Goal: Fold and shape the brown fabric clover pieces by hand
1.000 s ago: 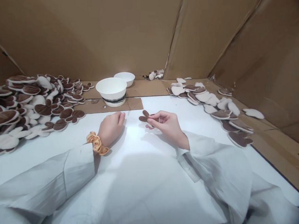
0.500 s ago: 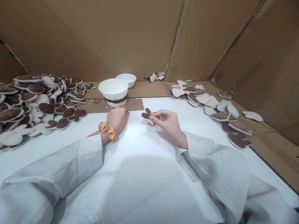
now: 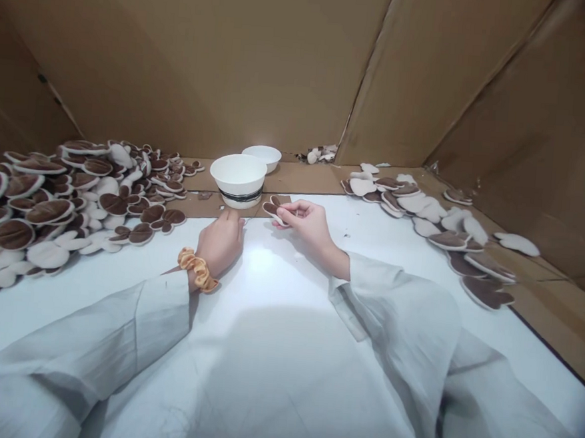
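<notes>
My right hand (image 3: 309, 230) pinches a small brown-and-white plush piece (image 3: 270, 209) with rounded lobes between thumb and fingers, just above the white tabletop (image 3: 272, 371). My left hand (image 3: 221, 241), with an orange scrunchie (image 3: 197, 270) round its wrist, is closed with the knuckles up, near the base of a white bowl (image 3: 238, 173) that has a dark band. Its fingertips are turned away, so whatever they may hold is hidden. A narrow gap separates the two hands.
A second white bowl (image 3: 264, 155) stands behind the first. Brown-and-white plush pieces are heaped at the left (image 3: 50, 210), and more lie in a looser row at the right (image 3: 421, 206). Small scraps (image 3: 322, 154) sit by the cardboard wall (image 3: 208, 59) at the back.
My right hand has moved left with the plush piece, closer to the bowl and my left hand. My left hand has shifted slightly back toward me. The view has turned a little left.
</notes>
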Action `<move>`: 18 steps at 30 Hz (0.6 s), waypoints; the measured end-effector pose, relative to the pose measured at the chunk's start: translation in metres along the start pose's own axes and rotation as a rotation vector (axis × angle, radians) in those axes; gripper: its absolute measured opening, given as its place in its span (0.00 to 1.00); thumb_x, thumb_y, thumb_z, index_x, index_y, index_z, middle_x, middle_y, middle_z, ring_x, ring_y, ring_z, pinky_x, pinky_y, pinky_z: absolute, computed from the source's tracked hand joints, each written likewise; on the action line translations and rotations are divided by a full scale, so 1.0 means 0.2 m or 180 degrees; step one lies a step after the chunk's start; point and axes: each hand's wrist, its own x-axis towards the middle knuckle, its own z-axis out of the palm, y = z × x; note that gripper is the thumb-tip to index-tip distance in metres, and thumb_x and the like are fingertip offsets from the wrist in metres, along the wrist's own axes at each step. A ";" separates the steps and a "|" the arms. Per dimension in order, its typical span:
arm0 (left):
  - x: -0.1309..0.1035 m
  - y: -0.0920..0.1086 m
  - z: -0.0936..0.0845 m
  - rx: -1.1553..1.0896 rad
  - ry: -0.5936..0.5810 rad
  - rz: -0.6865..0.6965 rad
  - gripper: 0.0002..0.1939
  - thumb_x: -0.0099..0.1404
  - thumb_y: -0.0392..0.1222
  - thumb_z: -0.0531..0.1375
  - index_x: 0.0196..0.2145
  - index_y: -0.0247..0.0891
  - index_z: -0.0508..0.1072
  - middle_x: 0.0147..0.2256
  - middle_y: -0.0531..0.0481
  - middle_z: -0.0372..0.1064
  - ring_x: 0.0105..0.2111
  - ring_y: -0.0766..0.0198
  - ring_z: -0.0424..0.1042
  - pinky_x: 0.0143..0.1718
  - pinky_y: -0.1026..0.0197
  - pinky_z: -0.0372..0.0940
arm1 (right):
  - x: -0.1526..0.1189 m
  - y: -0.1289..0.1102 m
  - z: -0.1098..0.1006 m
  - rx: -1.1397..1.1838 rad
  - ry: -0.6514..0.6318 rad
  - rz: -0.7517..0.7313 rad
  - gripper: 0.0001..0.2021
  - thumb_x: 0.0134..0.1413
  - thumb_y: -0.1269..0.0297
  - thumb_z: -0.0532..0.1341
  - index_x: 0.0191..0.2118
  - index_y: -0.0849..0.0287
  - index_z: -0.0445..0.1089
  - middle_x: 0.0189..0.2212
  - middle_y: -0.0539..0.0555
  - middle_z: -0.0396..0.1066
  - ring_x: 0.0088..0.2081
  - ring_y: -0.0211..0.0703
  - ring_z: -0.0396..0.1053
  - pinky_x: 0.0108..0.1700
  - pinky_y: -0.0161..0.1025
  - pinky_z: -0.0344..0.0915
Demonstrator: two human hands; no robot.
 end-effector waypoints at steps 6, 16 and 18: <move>0.06 0.03 0.03 0.0021 0.0167 0.0014 0.15 0.63 0.47 0.51 0.40 0.35 0.69 0.42 0.41 0.68 0.40 0.50 0.70 0.33 0.57 0.62 | 0.02 0.03 0.00 -0.0002 0.0023 -0.0027 0.18 0.29 0.56 0.70 0.25 0.64 0.69 0.22 0.49 0.70 0.24 0.39 0.73 0.30 0.38 0.74; -0.01 -0.04 0.03 -0.0649 0.0282 0.0060 0.11 0.61 0.42 0.51 0.30 0.39 0.71 0.33 0.49 0.72 0.33 0.58 0.69 0.31 0.61 0.56 | 0.12 0.08 0.18 0.0180 -0.0385 -0.0356 0.15 0.33 0.58 0.68 0.25 0.63 0.68 0.24 0.51 0.71 0.25 0.40 0.73 0.29 0.36 0.71; -0.03 -0.04 0.03 -0.0780 0.0318 0.0075 0.11 0.61 0.42 0.51 0.30 0.39 0.71 0.32 0.49 0.71 0.32 0.59 0.69 0.31 0.61 0.56 | 0.15 0.12 0.22 0.0075 -0.0510 -0.0411 0.14 0.34 0.58 0.68 0.25 0.62 0.68 0.23 0.51 0.71 0.24 0.39 0.72 0.28 0.36 0.70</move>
